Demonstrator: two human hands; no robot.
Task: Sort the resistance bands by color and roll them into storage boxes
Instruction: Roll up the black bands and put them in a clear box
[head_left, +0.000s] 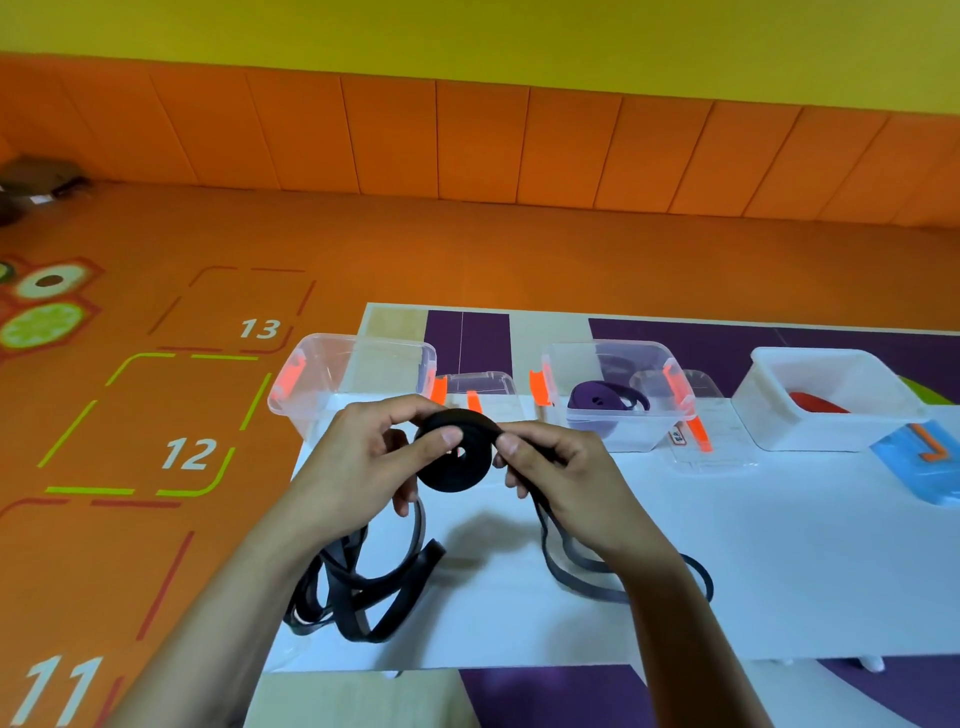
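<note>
Black flat rubber resistance band, partly wound into a tight disc-shaped coil, is held in the air just above the near-left part of the long white table. The left hand grips the coil, its thumb pressed flat on the coil's face and its fingers curled behind. The right hand pinches the band at the coil's right edge between thumb and curled fingers. From there the unrolled tail of the band drops under the right wrist and loops on the tabletop.

A loose tangle of more black flat bands lies on the table below the left hand, reaching the table's front-left edge.

Along the far side of the table stand three boxes. At the left is a clear plastic storage box with orange latches. In the middle a second clear box with orange latches holds a rolled purple band. At the right a white opaque plastic tub holds a red band. A clear lid with orange clips lies between the first two boxes, and another clear lid lies between the middle box and the tub. A blue item with an orange mark sits at the table's right end, just beside the tub.

The orange floor to the left carries outlined squares numbered 11, 12 and 13.
</note>
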